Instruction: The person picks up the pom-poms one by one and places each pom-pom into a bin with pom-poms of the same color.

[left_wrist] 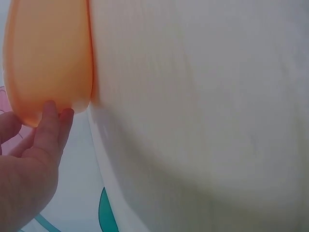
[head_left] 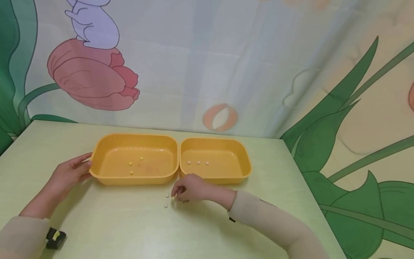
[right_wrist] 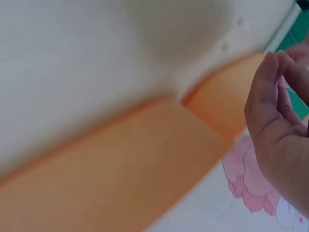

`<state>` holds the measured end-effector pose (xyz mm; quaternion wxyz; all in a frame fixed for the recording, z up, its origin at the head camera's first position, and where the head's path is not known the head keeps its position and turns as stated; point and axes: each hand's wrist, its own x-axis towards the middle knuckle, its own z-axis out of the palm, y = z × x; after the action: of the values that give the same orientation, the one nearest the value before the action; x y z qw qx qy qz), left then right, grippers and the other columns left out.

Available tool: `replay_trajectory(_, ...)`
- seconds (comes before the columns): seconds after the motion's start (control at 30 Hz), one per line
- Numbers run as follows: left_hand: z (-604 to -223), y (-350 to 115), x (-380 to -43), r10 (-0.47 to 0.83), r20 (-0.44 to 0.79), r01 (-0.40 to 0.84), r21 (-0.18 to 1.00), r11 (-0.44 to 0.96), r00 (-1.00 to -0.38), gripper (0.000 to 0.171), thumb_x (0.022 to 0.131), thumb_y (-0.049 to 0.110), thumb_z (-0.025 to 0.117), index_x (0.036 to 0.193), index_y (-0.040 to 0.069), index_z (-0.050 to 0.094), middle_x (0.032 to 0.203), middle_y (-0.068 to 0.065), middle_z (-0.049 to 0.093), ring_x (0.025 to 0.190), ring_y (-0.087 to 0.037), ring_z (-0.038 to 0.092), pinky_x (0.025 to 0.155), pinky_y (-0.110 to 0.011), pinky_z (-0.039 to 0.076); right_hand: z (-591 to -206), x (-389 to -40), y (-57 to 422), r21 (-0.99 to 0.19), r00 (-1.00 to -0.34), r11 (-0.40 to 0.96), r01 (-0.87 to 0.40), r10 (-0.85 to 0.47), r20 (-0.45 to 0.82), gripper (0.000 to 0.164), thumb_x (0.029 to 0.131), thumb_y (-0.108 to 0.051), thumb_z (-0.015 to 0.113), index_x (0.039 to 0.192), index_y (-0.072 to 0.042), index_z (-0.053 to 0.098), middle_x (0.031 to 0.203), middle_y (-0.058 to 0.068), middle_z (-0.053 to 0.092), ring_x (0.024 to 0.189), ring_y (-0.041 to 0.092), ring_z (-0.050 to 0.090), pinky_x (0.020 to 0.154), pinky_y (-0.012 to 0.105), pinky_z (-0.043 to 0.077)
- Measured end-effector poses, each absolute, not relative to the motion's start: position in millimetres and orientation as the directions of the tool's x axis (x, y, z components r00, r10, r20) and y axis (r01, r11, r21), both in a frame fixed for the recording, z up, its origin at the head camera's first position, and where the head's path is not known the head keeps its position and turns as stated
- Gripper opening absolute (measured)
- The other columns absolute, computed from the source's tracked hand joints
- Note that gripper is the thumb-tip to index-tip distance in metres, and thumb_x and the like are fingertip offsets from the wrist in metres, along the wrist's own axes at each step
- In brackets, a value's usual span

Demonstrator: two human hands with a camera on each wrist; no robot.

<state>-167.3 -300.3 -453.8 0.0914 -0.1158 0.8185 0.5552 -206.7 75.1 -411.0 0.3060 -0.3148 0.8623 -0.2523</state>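
My left hand touches the left end of the larger yellow tray with nearly straight fingers. In the left wrist view its fingertips lie against the tray's outer end wall. Three small yellow beads rest inside this tray. In front of the seam between the trays, my right hand pinches a tiny yellow bead low over the table; in the right wrist view, the fingertips meet and hide it. Two whitish beads lie on the table just left of those fingers.
A smaller yellow tray adjoins the larger one on the right, holding three pale pinkish beads in a row. Behind the pale green table hangs a printed curtain. A black device shows by the left sleeve.
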Motion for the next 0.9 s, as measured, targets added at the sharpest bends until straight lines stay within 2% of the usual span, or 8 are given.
replay_trajectory(0.2,-452,-301,-168,-0.095,-0.286,-0.300,0.873,0.383,-0.954,0.062,0.112,0.032,0.035,0.162,0.000,0.016,0.159,-0.037,0.031,0.088,0.023,0.047,0.087,-0.017,0.060,-386,-221,72,-0.681,-0.586,0.648,-0.342,-0.713,-0.384,0.011,0.095,-0.003,0.069,0.104,0.000,0.075,0.095,0.023,0.076,0.069,0.017,0.067,0.075,0.035,0.065)
replay_trajectory(0.33,-452,-300,-168,-0.103,-0.293,-0.310,0.871,0.381,-0.951,0.062,0.112,0.033,0.036,0.162,0.001,0.016,0.160,-0.037,0.031,0.091,0.020,0.048,0.086,-0.016,0.060,-372,-227,68,-0.684,-0.582,0.655,-0.322,-0.706,-0.403,0.011,0.095,-0.005,0.069,0.104,0.000,0.075,0.101,0.025,0.076,0.072,0.022,0.069,0.077,0.035,0.066)
replay_trajectory(0.47,-452,-300,-167,-0.109,-0.297,-0.316,0.870,0.378,-0.949,0.062,0.112,0.033,0.036,0.162,0.000,0.017,0.161,-0.036,0.029,0.092,0.020,0.049,0.084,-0.014,0.060,-361,-232,64,-0.680,-0.569,0.662,-0.316,-0.706,-0.422,0.012,0.096,-0.004,0.069,0.105,0.000,0.074,0.103,0.024,0.076,0.069,0.016,0.066,0.076,0.032,0.066)
replay_trajectory(0.53,-452,-299,-168,-0.113,-0.297,-0.318,0.868,0.383,-0.948,0.063,0.112,0.034,0.036,0.162,0.001,0.017,0.161,-0.035,0.029,0.097,0.014,0.054,0.085,-0.014,0.060,-356,-235,62,-0.680,-0.562,0.665,-0.308,-0.704,-0.434,0.012,0.096,-0.004,0.069,0.106,0.001,0.074,0.104,0.024,0.076,0.069,0.014,0.065,0.076,0.031,0.066)
replay_trajectory(0.6,-452,-299,-168,-0.115,-0.300,-0.321,0.866,0.384,-0.947,0.063,0.112,0.035,0.037,0.162,0.001,0.017,0.162,-0.034,0.028,0.109,-0.005,0.063,0.087,-0.016,0.060,-352,-238,60,-0.678,-0.553,0.670,-0.301,-0.702,-0.448,0.012,0.096,-0.004,0.069,0.106,0.000,0.074,0.104,0.023,0.076,0.069,0.013,0.065,0.077,0.030,0.066)
replay_trajectory(0.77,-452,-298,-168,-0.115,-0.302,-0.322,0.861,0.393,-0.946,0.063,0.112,0.034,0.035,0.162,0.001,0.017,0.162,-0.035,0.028,0.131,-0.034,0.057,0.088,-0.018,0.059,-342,-249,55,-0.674,-0.518,0.680,-0.290,-0.703,-0.487,0.012,0.096,-0.004,0.067,0.107,0.000,0.073,0.100,0.018,0.077,0.074,0.017,0.066,0.080,0.031,0.066)
replay_trajectory(0.8,-452,-298,-168,-0.114,-0.302,-0.322,0.861,0.393,-0.946,0.063,0.112,0.034,0.035,0.162,0.001,0.016,0.162,-0.035,0.028,0.131,-0.034,0.057,0.089,-0.018,0.059,-340,-251,53,-0.672,-0.511,0.680,-0.292,-0.705,-0.491,0.013,0.097,-0.003,0.067,0.107,0.000,0.073,0.099,0.017,0.077,0.074,0.017,0.066,0.080,0.031,0.066)
replay_trajectory(0.9,-451,-299,-167,-0.107,-0.297,-0.315,0.866,0.387,-0.949,0.062,0.112,0.033,0.036,0.161,0.000,0.017,0.161,-0.036,0.028,0.112,-0.010,0.067,0.088,-0.017,0.059,-333,-258,47,-0.670,-0.495,0.678,-0.303,-0.712,-0.498,0.013,0.097,-0.002,0.066,0.107,0.002,0.073,0.099,0.017,0.076,0.072,0.015,0.066,0.077,0.027,0.065)
